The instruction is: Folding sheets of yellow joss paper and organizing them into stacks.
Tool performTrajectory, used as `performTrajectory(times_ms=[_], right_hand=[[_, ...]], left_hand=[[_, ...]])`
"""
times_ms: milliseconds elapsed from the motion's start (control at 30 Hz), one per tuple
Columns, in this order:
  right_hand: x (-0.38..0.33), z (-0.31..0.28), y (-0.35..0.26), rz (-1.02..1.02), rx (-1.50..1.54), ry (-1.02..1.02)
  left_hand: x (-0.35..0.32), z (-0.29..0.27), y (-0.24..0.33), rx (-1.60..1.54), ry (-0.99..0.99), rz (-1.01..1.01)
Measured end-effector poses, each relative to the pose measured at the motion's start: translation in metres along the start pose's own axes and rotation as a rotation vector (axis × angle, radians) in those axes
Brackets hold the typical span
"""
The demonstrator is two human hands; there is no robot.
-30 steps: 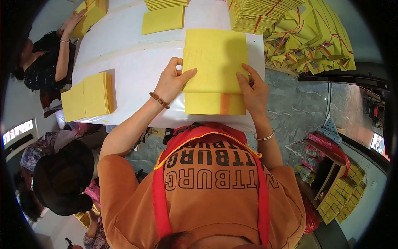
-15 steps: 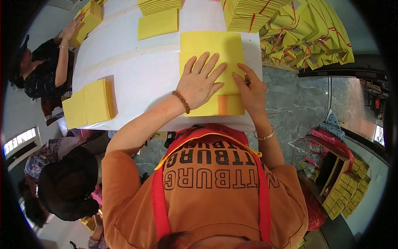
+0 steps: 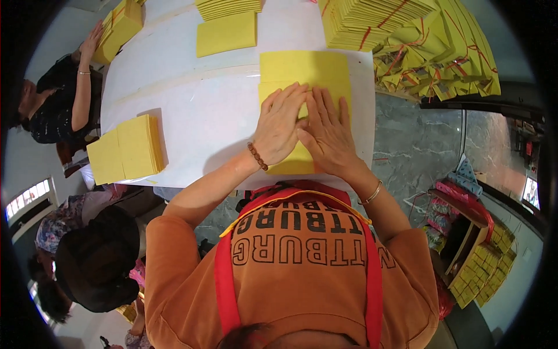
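Observation:
Yellow paper sheets lie in front of me at the table's near right part, one overlapping another. My left hand rests flat on them, fingers stretched out and pointing away, a brown bead bracelet on its wrist. Beside it, my right hand also lies flat on the paper, its thumb close to the left hand. Neither hand grips anything. Together the hands cover much of the paper's lower half, so the orange patch there is hidden.
On the white table stand a yellow paper stack at the near left, a folded yellow bundle farther back and a tall pile at the back right. Red-tied bundles lie beyond. A co-worker touches another stack at the far left.
My right hand has moved from the paper's right edge onto its top, beside my left hand. The fingers of my left hand have drawn closer together.

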State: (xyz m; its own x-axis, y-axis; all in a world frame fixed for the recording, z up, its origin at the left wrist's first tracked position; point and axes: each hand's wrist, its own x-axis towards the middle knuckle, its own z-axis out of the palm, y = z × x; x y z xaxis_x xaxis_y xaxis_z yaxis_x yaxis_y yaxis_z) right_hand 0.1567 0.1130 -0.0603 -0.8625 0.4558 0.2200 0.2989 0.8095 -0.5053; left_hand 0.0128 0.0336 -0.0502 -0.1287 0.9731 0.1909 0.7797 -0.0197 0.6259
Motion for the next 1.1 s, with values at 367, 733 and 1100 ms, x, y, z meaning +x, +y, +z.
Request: performTrajectory(times_ms=[367,733,1100], right_hand=[[0.006,-0.013,0.001,0.028,-0.222,-0.173],[0.003,-0.032,0.014,0.223,1.254,0.319],[-0.029,-0.045,0.025,0.236,0.811,0.391]], left_hand=[[-0.008,-0.010,-0.015,0.145,-0.079,0.274],[0.002,0.009,0.023,0.924,-0.068,0.446],[0.039,-0.133,-0.065,0.197,0.109,0.177]])
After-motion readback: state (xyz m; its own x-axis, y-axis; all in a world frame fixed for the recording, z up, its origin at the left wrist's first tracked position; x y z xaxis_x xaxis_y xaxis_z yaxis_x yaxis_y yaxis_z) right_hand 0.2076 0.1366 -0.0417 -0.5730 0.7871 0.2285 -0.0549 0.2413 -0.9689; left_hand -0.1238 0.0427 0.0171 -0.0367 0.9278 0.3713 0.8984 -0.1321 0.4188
